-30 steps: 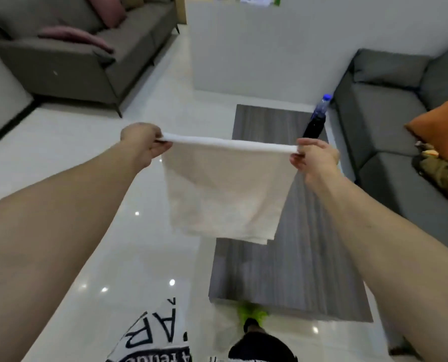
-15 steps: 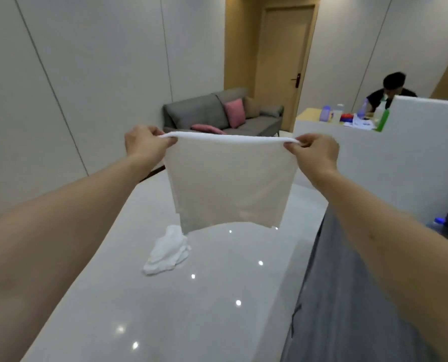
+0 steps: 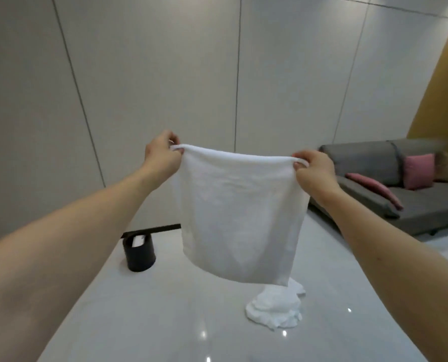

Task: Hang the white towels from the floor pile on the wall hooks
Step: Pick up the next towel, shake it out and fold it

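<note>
— Hands? 
— Left hand (image 3: 161, 155) and right hand (image 3: 313, 169) each pinching a top corner of the white towel (image 3: 240, 212), stretched flat between, raised before the wall (image 3: 165, 74).
— Rest of the towels? 
— Piled (image 3: 276, 308) on the floor (image 3: 152, 322), below the right-hand corner; black bin (image 3: 138, 253) near the wall's foot.

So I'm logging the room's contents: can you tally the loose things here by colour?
White: 2, the held towel and the floor pile
Pink: 2, upright cushion and flat cushion
Black: 1, bin
Total: 5
</note>
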### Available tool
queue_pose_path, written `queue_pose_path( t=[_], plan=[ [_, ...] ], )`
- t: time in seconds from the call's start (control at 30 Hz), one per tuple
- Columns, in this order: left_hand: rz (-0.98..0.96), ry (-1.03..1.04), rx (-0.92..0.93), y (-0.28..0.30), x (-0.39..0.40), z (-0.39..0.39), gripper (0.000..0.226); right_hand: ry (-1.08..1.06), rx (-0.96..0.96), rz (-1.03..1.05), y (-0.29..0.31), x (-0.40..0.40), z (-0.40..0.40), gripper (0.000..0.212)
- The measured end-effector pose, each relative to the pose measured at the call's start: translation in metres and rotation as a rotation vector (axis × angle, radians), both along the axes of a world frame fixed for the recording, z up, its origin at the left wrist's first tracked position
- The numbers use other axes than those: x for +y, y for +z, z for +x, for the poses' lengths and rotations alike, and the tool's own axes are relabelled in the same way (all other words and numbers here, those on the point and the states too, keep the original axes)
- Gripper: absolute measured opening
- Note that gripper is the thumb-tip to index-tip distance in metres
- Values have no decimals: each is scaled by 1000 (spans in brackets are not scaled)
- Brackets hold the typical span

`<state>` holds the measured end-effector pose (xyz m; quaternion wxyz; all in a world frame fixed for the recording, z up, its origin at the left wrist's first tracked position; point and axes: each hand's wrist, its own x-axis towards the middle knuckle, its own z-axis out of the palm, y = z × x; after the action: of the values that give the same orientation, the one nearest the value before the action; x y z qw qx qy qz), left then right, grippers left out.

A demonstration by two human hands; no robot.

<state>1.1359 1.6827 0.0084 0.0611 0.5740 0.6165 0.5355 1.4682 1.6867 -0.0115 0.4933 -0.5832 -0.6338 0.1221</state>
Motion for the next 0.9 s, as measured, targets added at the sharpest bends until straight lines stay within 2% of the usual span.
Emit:
queue_pose_path(
  t=[0.1, 0.2, 0.3, 0.37, 0.5, 0.63, 0.73, 0.83, 0.9],
  plan=[
    [-73, 123, 146, 7, 4, -69, 25, 183, -51, -60, 8, 55, -69, 24],
    [-219, 276, 293, 6, -14, -141, 30, 358, -183, -47, 13, 90, -148, 29],
    [-343, 392, 338, 4, -46, -202, 32, 524, -289, -38, 11, 108, -235, 36],
    [-375, 447, 333, 1, -67, -236, 31, 627, -289, -33, 9, 112, -293, 38],
    [-325, 575, 204, -3, -112, -311, 29, 807, -218, -34, 7, 107, -418, 30],
    [-143, 761, 54, 5, -156, -391, 25, 958, -130, 17, 11, 85, -538, 23],
    [-33, 866, 63, 16, -192, -463, 23, 1060, -103, 56, 19, 68, -625, 12],
    [-24, 860, 84, 30, -224, -538, 21, 1161, -73, 85, 31, 47, -716, 13],
    [-83, 815, 71, 39, -247, -584, 37, 1222, -64, 98, 38, 32, -776, 12]
  ],
)
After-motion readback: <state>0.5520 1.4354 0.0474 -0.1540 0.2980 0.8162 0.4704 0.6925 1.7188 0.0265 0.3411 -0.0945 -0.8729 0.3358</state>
